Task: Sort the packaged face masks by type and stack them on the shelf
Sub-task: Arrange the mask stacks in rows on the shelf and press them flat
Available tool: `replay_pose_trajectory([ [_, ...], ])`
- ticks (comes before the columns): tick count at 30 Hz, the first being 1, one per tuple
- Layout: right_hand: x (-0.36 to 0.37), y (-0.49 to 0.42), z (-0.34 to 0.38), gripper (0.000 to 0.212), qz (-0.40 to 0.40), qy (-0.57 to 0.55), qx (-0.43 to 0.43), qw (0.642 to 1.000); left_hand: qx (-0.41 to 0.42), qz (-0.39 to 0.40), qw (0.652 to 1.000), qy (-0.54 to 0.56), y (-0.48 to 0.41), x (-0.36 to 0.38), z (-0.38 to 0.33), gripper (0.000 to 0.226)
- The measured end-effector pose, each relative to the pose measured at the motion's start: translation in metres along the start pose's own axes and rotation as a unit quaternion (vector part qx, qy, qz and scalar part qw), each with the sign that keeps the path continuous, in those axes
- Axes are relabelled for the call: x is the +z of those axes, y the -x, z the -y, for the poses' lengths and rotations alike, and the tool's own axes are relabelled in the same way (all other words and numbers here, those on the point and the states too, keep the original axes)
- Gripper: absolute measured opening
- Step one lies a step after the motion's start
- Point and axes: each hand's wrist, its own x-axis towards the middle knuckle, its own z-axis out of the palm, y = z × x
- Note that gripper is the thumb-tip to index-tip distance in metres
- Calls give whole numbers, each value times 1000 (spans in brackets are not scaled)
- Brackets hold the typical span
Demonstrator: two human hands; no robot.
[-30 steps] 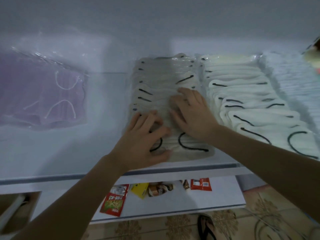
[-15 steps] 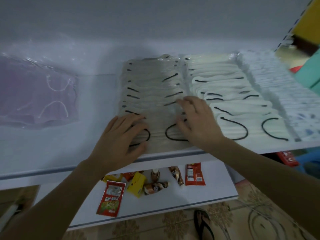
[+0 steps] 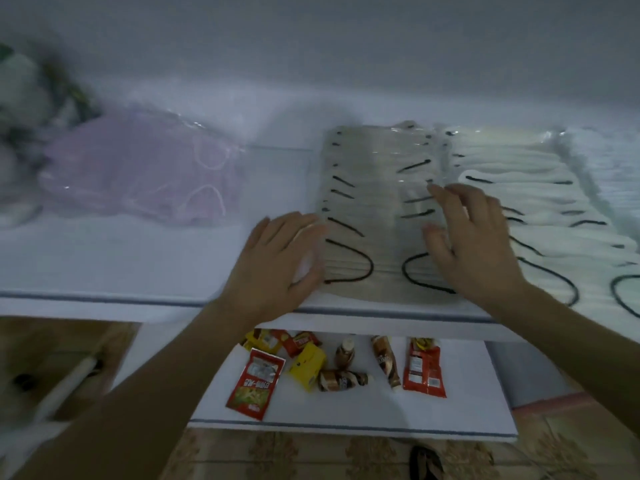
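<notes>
nothing reads clearly; the print on the red snack packet (image 3: 254, 388) is too blurred.

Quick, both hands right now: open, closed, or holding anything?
Left hand: open, straight fingers at the left edge of the grey mask stack.
Right hand: open, fingers spread over that stack's right side, holding nothing.

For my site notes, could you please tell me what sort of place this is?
Probably a small shop: packaged masks lie in rows on a white shelf, with snack packets and small bottles on the shelf below.
</notes>
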Motion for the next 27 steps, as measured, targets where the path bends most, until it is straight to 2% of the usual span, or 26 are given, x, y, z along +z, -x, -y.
replay_pose_trajectory([
  [2,11,-15,43,55,34,-56,-19,998,-37,-29,999,-1,13,-16,13,47],
  [6,43,-38,139,58,181,-211,52,959,-94,-71,993,-25,59,-54,61,46],
  [11,84,-67,233,63,260,-258,91,926,-149,-81,985,-36,126,-95,120,48],
  [14,99,-86,257,67,258,-248,147,922,-147,-79,986,-33,153,-113,149,49],
  [19,117,-123,251,66,226,-218,244,917,-73,-99,987,-101,141,-132,196,49],
  [23,143,-140,248,70,241,-234,268,903,-51,-66,982,-168,71,-133,222,53],
  [27,166,-147,257,67,219,-225,277,908,-164,110,960,-200,-1,-128,230,73],
])
